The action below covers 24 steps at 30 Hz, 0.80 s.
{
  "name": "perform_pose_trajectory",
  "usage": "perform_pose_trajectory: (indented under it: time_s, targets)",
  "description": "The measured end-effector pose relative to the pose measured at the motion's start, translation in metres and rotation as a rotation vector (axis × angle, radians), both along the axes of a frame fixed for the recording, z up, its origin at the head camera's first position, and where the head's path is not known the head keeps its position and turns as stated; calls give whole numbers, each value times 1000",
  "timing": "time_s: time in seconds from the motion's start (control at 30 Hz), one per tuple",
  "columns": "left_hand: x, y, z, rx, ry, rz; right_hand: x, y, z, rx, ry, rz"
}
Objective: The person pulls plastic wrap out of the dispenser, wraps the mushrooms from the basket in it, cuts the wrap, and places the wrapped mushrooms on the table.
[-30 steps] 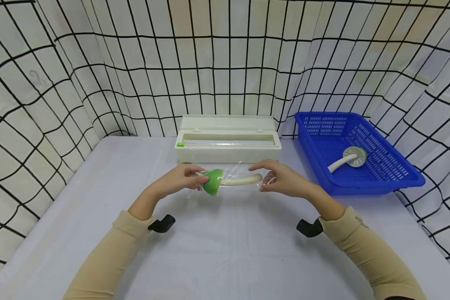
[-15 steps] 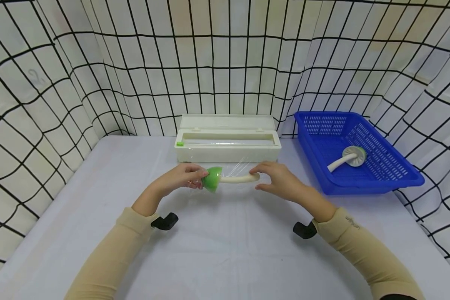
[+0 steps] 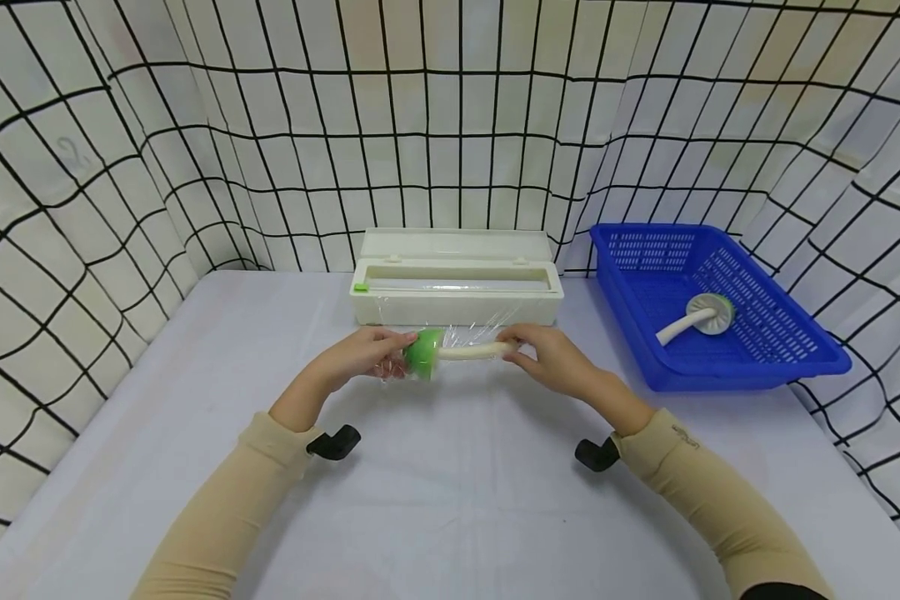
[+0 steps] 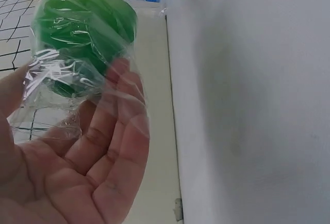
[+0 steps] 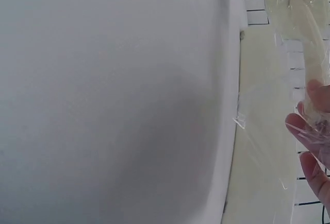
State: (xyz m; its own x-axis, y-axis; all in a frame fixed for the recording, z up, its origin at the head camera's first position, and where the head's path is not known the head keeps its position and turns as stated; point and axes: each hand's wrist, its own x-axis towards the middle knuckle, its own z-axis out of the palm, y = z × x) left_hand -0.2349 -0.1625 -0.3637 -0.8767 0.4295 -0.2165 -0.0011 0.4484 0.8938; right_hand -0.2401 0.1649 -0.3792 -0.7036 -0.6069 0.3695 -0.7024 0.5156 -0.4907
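Observation:
A toy mushroom with a green cap [image 3: 423, 353] and a cream stem [image 3: 468, 352] is held just above the table, lying sideways. Clear cling film [image 3: 471, 333] is wrapped over it and still runs back to the dispenser. My left hand [image 3: 375, 352] grips the cap end through the film. In the left wrist view the cap [image 4: 82, 33] sits at the fingertips [image 4: 121, 80] under crinkled film. My right hand [image 3: 543, 354] curls round the stem's far end. In the right wrist view the wrapped stem [image 5: 304, 18] shows above the fingers [image 5: 309, 136].
A cream cling-film dispenser box [image 3: 456, 287] stands open just behind the hands. At the right sits a blue slotted basket [image 3: 727, 375] with another stemmed toy [image 3: 701, 317] in it. Grid-patterned cloth walls surround the pale table [image 3: 450, 500].
My right hand has slid left and closed round the stem's end. The loose film there has been gathered in against the stem. The left hand has kept its grip on the cap.

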Motion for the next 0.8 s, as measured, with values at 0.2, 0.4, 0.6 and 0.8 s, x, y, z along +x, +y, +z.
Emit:
perform_pose_trajectory:
  time_s: [0.2,0.4,0.6,0.8]
  targets:
    - [3,-1,2,-120,85,43,-5,-1,-3,-25,-45,3]
    - [12,-2,14,-207,303,197,-5,0,-6,-35,-77,-16]
    - [17,5,21,-154,396,243,-7,1,-5,-58,-85,-26]
    - [16,9,15,-112,390,146,-9,1,-6,-77,-145,-37]
